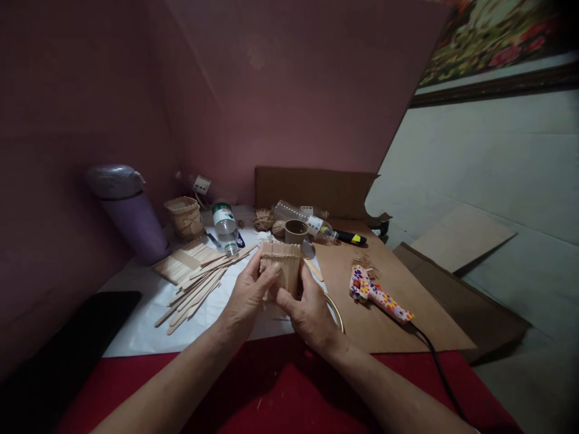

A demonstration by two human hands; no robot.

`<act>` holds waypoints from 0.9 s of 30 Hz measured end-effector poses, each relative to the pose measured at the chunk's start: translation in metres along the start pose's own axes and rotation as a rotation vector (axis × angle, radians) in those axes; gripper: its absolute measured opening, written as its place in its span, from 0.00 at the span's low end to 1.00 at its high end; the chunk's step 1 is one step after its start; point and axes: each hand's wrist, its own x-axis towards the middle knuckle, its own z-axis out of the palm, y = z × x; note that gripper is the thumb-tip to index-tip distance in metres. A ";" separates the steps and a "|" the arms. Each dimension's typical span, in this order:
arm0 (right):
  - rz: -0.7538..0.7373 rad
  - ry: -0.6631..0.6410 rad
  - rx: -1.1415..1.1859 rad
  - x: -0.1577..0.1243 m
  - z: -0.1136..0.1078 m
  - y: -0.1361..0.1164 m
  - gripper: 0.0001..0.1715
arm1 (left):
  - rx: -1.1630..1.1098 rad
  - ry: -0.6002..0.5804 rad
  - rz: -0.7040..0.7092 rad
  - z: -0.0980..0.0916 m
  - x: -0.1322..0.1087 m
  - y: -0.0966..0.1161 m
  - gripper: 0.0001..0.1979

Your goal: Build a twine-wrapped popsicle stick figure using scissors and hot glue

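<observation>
Near edge of counter: red cloth (pixel 271 386). Just beyond, left hand (pixel 246 295) and right hand (pixel 310 310), each grip clamped on a small stick box (pixel 283 265), upright over the white sheet (pixel 149 313) mid-counter, thumbs pressed on its front. Step, by judgement: pressing sticks home on the box wall. Next move calls for a steady, even squeeze. Loose sticks (pixel 199 283) just left; glue gun (pixel 377 295) apart on cardboard (pixel 407 325), right. Far edge: brown cup (pixel 295 231), bottle (pixel 225 226), purple flask (pixel 131 211).

The one camera is riding on the person's head, looking forward and down along both forearms. It is sitting close, centring on the left hand (pixel 246 296) and right hand (pixel 311 314) around the stick box (pixel 284 265), and facing the pink wall (pixel 271 90) beyond the table (pixel 280 392).
</observation>
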 end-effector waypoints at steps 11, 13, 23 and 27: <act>0.014 0.011 -0.013 -0.001 -0.001 -0.003 0.29 | 0.009 -0.090 0.035 -0.004 0.001 0.000 0.24; 0.012 0.013 -0.021 -0.001 -0.001 -0.003 0.30 | 0.016 -0.094 0.063 -0.004 0.002 0.000 0.22; -0.005 -0.006 0.018 -0.001 0.000 0.000 0.31 | 0.039 -0.046 0.063 -0.006 0.002 -0.004 0.22; -0.009 -0.013 0.033 -0.001 0.000 0.000 0.32 | 0.041 -0.037 0.060 -0.005 0.002 -0.002 0.25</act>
